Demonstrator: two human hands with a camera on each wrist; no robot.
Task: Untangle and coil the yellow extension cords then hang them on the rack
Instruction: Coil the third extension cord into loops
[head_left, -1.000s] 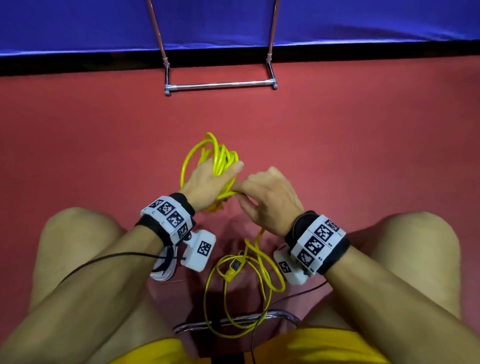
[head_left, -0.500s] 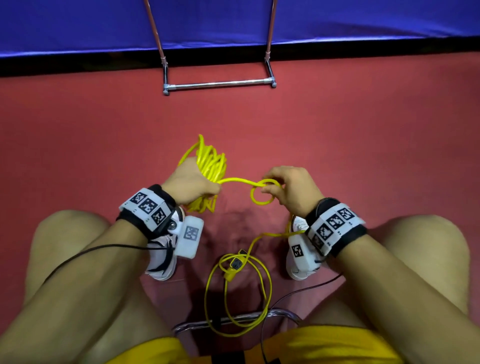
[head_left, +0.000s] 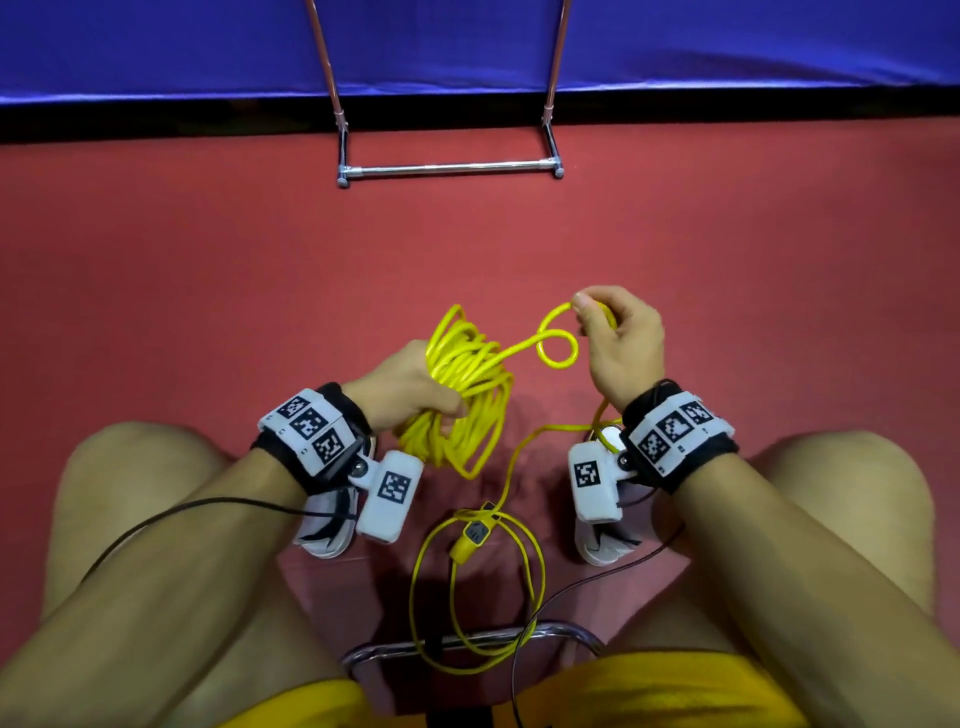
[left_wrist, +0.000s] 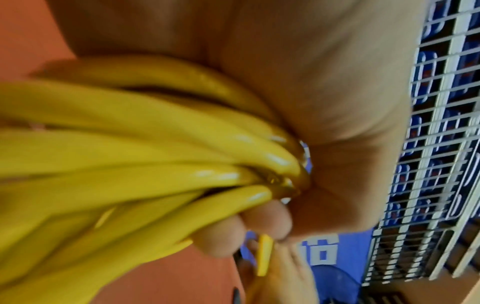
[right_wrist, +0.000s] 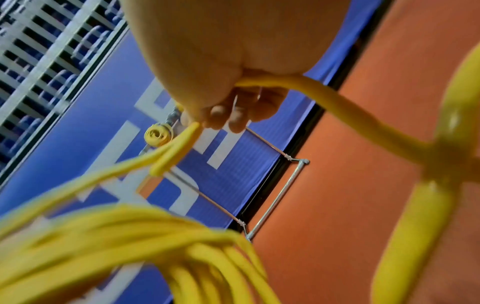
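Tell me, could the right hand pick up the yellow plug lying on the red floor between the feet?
Probably not yet: the right hand already pinches the yellow cord; nothing covers the yellow plug.

The right hand (head_left: 621, 343) now sits farther from the left hand (head_left: 402, 389) and nearer the rack (head_left: 449, 167), drawing a small loop (head_left: 558, 349) of cord out from the coil (head_left: 460, 395).

Left hand (head_left: 410, 387) fisted round cord; right hand (head_left: 621, 340) raised, pinching it.
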